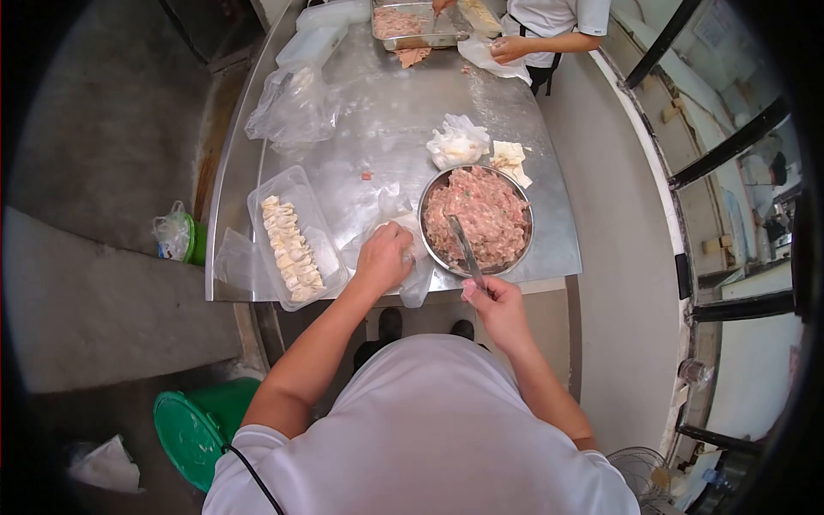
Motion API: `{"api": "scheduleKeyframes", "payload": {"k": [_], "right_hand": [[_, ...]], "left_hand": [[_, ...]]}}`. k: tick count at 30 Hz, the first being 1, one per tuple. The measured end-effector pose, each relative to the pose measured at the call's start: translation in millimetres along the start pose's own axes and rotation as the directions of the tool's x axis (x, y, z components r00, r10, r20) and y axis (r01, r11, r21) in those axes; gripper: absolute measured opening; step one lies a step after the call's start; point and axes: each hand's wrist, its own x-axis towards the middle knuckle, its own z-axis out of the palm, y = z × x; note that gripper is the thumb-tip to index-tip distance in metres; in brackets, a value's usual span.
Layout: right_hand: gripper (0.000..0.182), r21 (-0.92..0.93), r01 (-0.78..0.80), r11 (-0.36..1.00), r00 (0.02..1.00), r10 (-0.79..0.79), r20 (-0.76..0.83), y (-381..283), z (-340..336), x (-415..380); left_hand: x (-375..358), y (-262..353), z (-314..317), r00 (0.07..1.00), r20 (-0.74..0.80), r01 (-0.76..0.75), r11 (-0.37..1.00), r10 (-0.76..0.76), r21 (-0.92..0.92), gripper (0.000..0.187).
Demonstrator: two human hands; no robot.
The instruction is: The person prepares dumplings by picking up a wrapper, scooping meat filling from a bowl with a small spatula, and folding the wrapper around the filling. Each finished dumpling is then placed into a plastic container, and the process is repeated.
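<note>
My right hand (499, 311) grips a narrow flat metal spatula (466, 247). Its blade reaches over a round metal bowl (424, 225) heaped with pink minced meat filling (489, 210). A pinkish bit shows by the thumb of that hand. To the left of the bowl, my left hand (384, 256) is closed, its fingers curled down over a clear plastic bag (418, 285) with something pale in it. What those fingertips pinch is hidden. Further left, a clear plastic tray (324, 253) contains a row of folded dumplings (292, 249).
Behind the bowl lie a crumpled white bag (457, 142) and pale wrapper sheets (510, 160). Plastic bags (299, 107) sit at the table's left edge. At the far end, a co-worker (549, 34) works beside a meat tray (403, 41). A green bucket (193, 429) stands on the floor.
</note>
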Motion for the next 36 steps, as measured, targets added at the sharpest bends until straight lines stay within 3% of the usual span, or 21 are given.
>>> {"api": "scheduleKeyframes", "payload": {"k": [5, 7, 8, 10, 13, 16, 19, 22, 25, 28, 30, 31, 33, 34, 36], "right_hand": [[0.018, 0.036, 0.020, 0.999, 1.000, -0.021, 0.016, 12, -11, 0], [0.017, 0.041, 0.010, 0.999, 1.000, -0.011, 0.025, 15, -16, -1], [0.017, 0.044, 0.006, 0.999, 1.000, -0.008, 0.029, 16, -17, -2], [0.016, 0.035, 0.006, 0.999, 1.000, -0.006, 0.008, 15, -16, -3], [0.014, 0.016, 0.009, 1.000, 1.000, -0.010, 0.009, 20, -18, -3], [0.014, -0.003, 0.009, 1.000, 1.000, -0.009, 0.022, 22, -16, -3], [0.021, -0.005, -0.007, 1.000, 0.999, 0.008, 0.043, 11, -9, -4], [0.025, 0.008, -0.016, 1.000, 0.998, 0.015, 0.055, 0, 1, -3], [0.025, -0.005, -0.007, 1.000, 0.998, 0.008, 0.061, -1, 4, 3], [0.024, 0.004, -0.022, 1.000, 1.000, 0.022, 0.009, -6, -1, 6], [0.021, 0.001, 0.009, 1.000, 0.998, -0.009, -0.065, -3, -14, 8], [0.021, -0.068, 0.085, 0.994, 0.988, -0.093, -0.126, -4, -22, 8], [0.022, -0.220, 0.218, 0.951, 0.936, -0.268, -0.228, -8, -39, 8], [0.023, -0.404, 0.181, 0.897, 0.939, -0.280, -0.199, -22, -51, 2], [0.030, -0.719, 0.210, 0.663, 0.933, -0.357, -0.057, -24, -82, -2]], "left_hand": [[-1, -6, 13, 0.996, -0.074, 0.042, 0.997, -0.047, -0.061, 0.014], [-1, -6, 13, 0.986, -0.136, 0.081, 0.991, -0.096, -0.107, 0.011], [-2, -6, 12, 0.975, -0.110, 0.169, 0.962, -0.195, -0.214, 0.012], [-3, -9, 7, 0.926, -0.028, 0.333, 0.849, -0.376, -0.411, 0.016], [-5, -23, 5, 0.863, 0.047, 0.425, 0.672, -0.504, -0.607, 0.017], [-9, -25, -1, 0.769, 0.189, 0.477, 0.350, -0.611, -0.806, 0.014], [-12, -23, -5, 0.763, 0.193, 0.460, 0.308, -0.618, -0.833, 0.009], [-17, -33, 2, 0.774, 0.187, 0.468, 0.347, -0.605, -0.812, 0.014], [-20, -47, 8, 0.781, 0.079, 0.327, 0.297, -0.620, -0.897, 0.021], [-22, -55, -2, 0.739, 0.039, 0.137, 0.093, -0.672, -0.986, 0.028], [-18, -57, -13, 0.691, 0.149, 0.007, -0.199, -0.707, -0.980, 0.030], [-15, -48, -24, 0.672, 0.212, -0.063, -0.340, -0.710, -0.938, 0.031], [-18, -38, -37, 0.741, 0.234, -0.025, -0.375, -0.629, -0.927, 0.035], [-19, -39, -37, 0.764, 0.235, -0.002, -0.366, -0.601, -0.930, 0.037], [-20, -29, -35, 0.798, 0.243, 0.056, -0.334, -0.552, -0.941, 0.044]]}}
